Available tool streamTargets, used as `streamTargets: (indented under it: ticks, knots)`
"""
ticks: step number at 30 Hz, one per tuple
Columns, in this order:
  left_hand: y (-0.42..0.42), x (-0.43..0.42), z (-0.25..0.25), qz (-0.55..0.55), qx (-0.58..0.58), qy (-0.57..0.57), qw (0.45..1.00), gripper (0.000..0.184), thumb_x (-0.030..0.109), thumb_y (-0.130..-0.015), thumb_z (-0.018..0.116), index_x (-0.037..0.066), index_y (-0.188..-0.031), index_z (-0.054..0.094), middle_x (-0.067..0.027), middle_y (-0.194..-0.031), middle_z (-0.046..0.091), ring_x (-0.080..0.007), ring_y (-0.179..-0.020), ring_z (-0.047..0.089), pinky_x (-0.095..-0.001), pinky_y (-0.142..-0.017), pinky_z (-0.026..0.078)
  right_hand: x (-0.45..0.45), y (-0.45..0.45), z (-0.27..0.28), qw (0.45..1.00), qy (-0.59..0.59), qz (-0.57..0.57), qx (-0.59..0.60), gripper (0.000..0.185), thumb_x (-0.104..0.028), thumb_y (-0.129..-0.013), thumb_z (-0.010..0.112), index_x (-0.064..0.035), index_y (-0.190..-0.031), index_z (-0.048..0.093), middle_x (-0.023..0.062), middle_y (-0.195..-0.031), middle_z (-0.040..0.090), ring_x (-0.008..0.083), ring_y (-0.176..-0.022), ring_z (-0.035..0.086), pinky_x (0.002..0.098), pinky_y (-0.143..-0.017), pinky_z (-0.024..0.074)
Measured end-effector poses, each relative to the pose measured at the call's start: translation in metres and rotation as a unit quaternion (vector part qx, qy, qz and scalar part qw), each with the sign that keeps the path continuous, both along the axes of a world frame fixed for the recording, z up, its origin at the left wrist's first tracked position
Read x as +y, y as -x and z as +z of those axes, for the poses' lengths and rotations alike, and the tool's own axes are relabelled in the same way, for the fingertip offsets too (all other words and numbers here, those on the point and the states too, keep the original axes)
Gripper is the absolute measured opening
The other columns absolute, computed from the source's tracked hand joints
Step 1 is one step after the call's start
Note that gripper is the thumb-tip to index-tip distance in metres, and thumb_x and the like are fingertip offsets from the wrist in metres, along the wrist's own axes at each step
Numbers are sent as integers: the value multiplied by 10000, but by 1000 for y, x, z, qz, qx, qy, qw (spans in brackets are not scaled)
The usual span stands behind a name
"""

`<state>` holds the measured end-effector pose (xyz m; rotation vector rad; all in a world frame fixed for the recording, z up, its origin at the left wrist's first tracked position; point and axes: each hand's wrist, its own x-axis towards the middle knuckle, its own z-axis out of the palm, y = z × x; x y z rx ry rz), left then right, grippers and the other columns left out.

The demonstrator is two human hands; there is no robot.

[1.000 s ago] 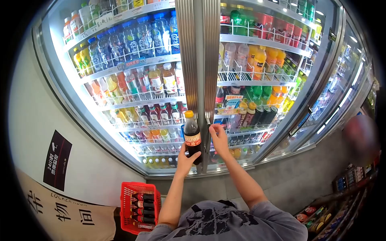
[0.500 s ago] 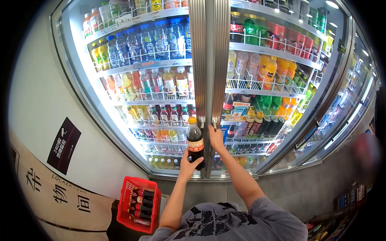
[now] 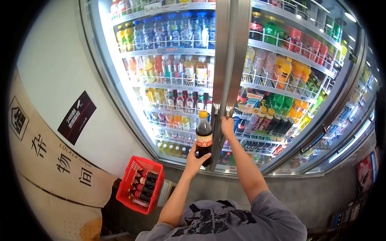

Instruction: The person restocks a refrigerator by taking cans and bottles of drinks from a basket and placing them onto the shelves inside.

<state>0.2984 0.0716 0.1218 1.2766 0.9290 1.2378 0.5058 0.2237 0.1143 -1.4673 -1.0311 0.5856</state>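
Note:
In my left hand (image 3: 196, 164) is a cola bottle (image 3: 204, 134) with a yellow cap and dark drink, held upright by its lower half. It is in front of the cooler's two glass doors, close to where they meet. My right hand (image 3: 227, 126) has its fingers wrapped around the lower end of the long metal door handle (image 3: 238, 60) on the right door. Part of those fingers is hidden behind the handle. Beside it runs the left door's metal handle (image 3: 222, 60).
Behind the glass are shelves of drinks, with blue-capped bottles (image 3: 186, 30) and orange drinks (image 3: 284, 72). A red basket (image 3: 129, 204) holding several dark bottles (image 3: 144, 182) stands at the lower left. A curtain (image 3: 52, 168) hangs farther left, below a dark wall sign (image 3: 77, 117).
The view has swung left, so the cooler and both hands appear farther right. My left hand still holds the cola bottle, and my right hand is still at the handle.

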Motion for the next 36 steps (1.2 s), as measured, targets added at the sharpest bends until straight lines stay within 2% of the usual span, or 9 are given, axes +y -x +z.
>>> streamTargets:
  ticks: [2, 6, 10, 17, 20, 24, 30, 34, 36]
  knots:
    - [8, -16, 5, 1, -37, 20, 999, 798, 160, -780, 798, 30, -1448, 380, -114, -1255, 575, -200, -1147, 554, -348, -942, 455, 2, 0, -4, 1000, -9, -18, -6, 335, -230, -855, 601, 83, -737, 614, 190, -600, 571, 237, -587, 544, 408, -617, 421]
    - [32, -35, -6, -14, 6, 19, 1000, 772, 149, -779, 789, 35, -1433, 395, -87, -1250, 568, -185, -1127, 563, -335, -922, 474, -2, 4, -1, 1000, -1, -26, -12, 333, -243, -878, 586, 80, -815, 643, 165, -662, 606, 217, -643, 551, 381, -654, 429]
    - [50, -37, -16, -34, -3, 43, 998, 818, 166, -790, 791, 42, -1471, 356, -95, -1268, 566, -175, -1137, 563, -319, -925, 469, -10, 13, 0, 998, 8, -55, -4, 351, -247, -877, 579, 75, -736, 588, 174, -635, 583, 213, -604, 521, 407, -633, 412]
    - [63, -19, -12, -88, -4, 61, 994, 791, 146, -802, 781, 37, -1465, 363, -99, -1277, 561, -175, -1122, 575, -310, -897, 486, -72, 31, -1, 995, 3, -101, -16, 345, -237, -844, 619, 50, -660, 566, 40, -542, 484, 143, -532, 465, 375, -531, 359]
    - [68, -18, -6, -134, 4, 78, 988, 789, 153, -802, 784, 30, -1460, 367, -109, -1273, 561, -178, -1123, 574, -310, -892, 488, -102, 36, -6, 995, 6, -101, 27, 390, -230, -841, 622, 43, -590, 499, 56, -490, 420, 127, -500, 415, 381, -505, 340]
    - [71, -27, -29, -168, -3, 32, 985, 796, 171, -798, 789, 22, -1455, 367, -116, -1264, 559, -174, -1073, 598, -303, -849, 507, -140, 42, -22, 988, -41, -99, 112, 290, -140, -882, 590, -80, -611, 505, -40, -507, 426, 57, -437, 367, 263, -422, 262]
    - [70, -70, -23, -214, -31, 48, 975, 794, 165, -811, 775, 10, -1460, 346, -116, -1272, 561, -189, -1098, 602, -312, -888, 500, -214, 47, -24, 986, -67, -112, 106, 193, -117, -890, 574, -30, -718, 561, -35, -516, 419, 61, -426, 357, 264, -422, 286]
    - [65, -99, -5, -187, 31, -25, 981, 757, 163, -796, 779, 0, -1427, 394, -120, -1251, 577, -189, -1094, 600, -311, -885, 502, -269, 46, -33, 978, -107, -130, 123, 251, -202, -919, 586, -37, -735, 545, -27, -535, 417, 60, -454, 369, 255, -438, 294]
    - [54, -115, 3, -171, 34, -46, 984, 757, 155, -796, 779, -3, -1426, 391, -129, -1236, 582, -184, -1077, 606, -305, -861, 514, -298, 44, -35, 975, -140, -155, 72, 438, -338, -928, 597, -63, -607, 482, -56, -538, 420, 54, -492, 382, 269, -453, 276]
